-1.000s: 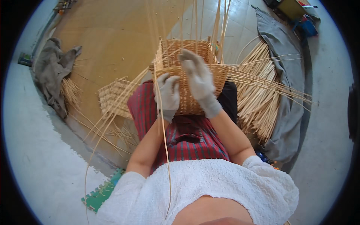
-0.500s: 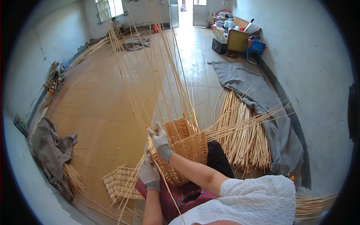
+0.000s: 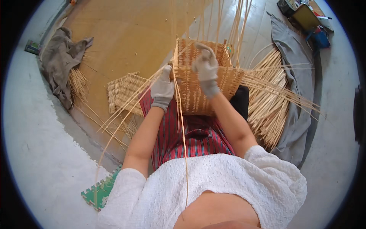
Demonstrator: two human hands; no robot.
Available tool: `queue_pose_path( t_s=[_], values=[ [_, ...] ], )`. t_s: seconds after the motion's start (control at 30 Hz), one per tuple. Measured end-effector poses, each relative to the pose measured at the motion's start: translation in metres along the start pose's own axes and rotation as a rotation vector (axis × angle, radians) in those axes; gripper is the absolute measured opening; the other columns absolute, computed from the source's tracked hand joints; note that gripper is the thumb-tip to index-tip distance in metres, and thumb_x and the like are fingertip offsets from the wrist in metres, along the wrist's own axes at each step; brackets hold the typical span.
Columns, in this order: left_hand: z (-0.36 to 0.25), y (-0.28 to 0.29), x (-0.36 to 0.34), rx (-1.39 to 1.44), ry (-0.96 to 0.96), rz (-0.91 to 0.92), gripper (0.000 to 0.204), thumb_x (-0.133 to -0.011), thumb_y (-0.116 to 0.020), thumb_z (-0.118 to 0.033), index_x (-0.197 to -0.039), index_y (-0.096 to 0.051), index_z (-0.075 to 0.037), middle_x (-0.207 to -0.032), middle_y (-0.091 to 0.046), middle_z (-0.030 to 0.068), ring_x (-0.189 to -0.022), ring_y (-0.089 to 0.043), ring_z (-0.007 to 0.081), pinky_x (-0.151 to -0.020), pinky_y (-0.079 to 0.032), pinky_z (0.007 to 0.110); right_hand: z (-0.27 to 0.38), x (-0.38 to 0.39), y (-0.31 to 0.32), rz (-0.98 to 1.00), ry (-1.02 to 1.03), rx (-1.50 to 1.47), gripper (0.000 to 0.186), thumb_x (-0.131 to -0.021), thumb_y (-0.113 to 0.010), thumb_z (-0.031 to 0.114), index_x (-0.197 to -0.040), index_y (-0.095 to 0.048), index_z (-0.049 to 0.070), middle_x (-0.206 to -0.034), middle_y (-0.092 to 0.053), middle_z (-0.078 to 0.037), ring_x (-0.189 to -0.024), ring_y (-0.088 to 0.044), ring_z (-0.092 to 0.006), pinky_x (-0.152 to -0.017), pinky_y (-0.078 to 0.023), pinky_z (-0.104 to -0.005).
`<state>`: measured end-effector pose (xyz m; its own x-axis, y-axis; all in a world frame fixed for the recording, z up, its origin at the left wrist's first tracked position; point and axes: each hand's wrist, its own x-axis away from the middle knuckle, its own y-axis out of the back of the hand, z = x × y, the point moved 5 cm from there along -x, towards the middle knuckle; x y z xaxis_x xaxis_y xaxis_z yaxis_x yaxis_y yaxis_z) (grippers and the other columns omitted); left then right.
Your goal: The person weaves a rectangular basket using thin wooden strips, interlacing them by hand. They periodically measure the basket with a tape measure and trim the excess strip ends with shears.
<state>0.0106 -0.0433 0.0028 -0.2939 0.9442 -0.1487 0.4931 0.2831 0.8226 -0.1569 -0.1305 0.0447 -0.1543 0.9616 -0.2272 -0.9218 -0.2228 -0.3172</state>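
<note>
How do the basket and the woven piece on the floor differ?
The basket is golden brown, the woven piece paler. The basket sits on the lap; the woven piece lies on the floor. The left hand is at the basket, neither hand at the woven piece. Both are woven.

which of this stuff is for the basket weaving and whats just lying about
In the job:
woven basket
unwoven canes sticking out of it
probably the cane bundle and woven panel

Lying about, it seems:
grey cloth at left
green mat
</note>
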Motion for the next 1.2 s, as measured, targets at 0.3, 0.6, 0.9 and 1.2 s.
queue_pose_path(
  t_s=[0.3,0.6,0.9,1.2],
  values=[
    [-0.013,-0.001,0.02,0.117,-0.29,-0.326,0.043,-0.093,-0.07,-0.016,-0.134,-0.059,-0.021,-0.111,-0.074,0.0137,-0.086,-0.073,0.0371,-0.075,-0.057,0.049,-0.023,0.016,0.074,-0.2,-0.205,-0.326,0.024,-0.109,-0.058,0.026,-0.115,-0.068,0.005,-0.102,-0.075,-0.007,-0.079,-0.071,-0.0178,-0.077,-0.06,-0.0339],
    [-0.067,-0.03,-0.032,0.858,0.144,0.246,0.056,-0.1,-0.054,0.001,-0.152,-0.053,-0.02,-0.104,-0.061,0.0027,-0.063,-0.054,0.0059,-0.051,-0.052,0.024,0.031,-0.011,0.037,-0.197,0.237,0.558,0.027,-0.103,-0.065,0.011,-0.13,-0.069,0.01,-0.121,-0.072,-0.008,-0.103,-0.072,-0.0199,-0.083,-0.06,-0.0356],
    [-0.096,-0.012,-0.022,0.329,-0.339,-0.46,0.047,-0.098,-0.06,-0.003,-0.142,-0.062,-0.019,-0.113,-0.067,0.0127,-0.093,-0.068,0.0276,-0.084,-0.057,0.041,0.005,0.044,0.141,-0.353,0.067,0.239,0.03,-0.102,-0.064,0.009,-0.132,-0.062,0.007,-0.1,-0.071,-0.005,-0.086,-0.07,-0.0151,-0.074,-0.058,-0.0335],
    [-0.157,-0.055,-0.034,0.065,-0.374,0.108,0.02,-0.1,-0.066,-0.03,-0.112,-0.074,-0.017,-0.1,-0.065,0.0094,-0.089,-0.069,0.032,-0.074,-0.055,0.044,0.059,0.03,0.123,-0.338,0.379,1.316,0.025,-0.089,-0.077,0.009,-0.113,-0.071,0.011,-0.096,-0.074,-0.008,-0.082,-0.074,-0.0231,-0.074,-0.058,-0.0348]
  ],
)
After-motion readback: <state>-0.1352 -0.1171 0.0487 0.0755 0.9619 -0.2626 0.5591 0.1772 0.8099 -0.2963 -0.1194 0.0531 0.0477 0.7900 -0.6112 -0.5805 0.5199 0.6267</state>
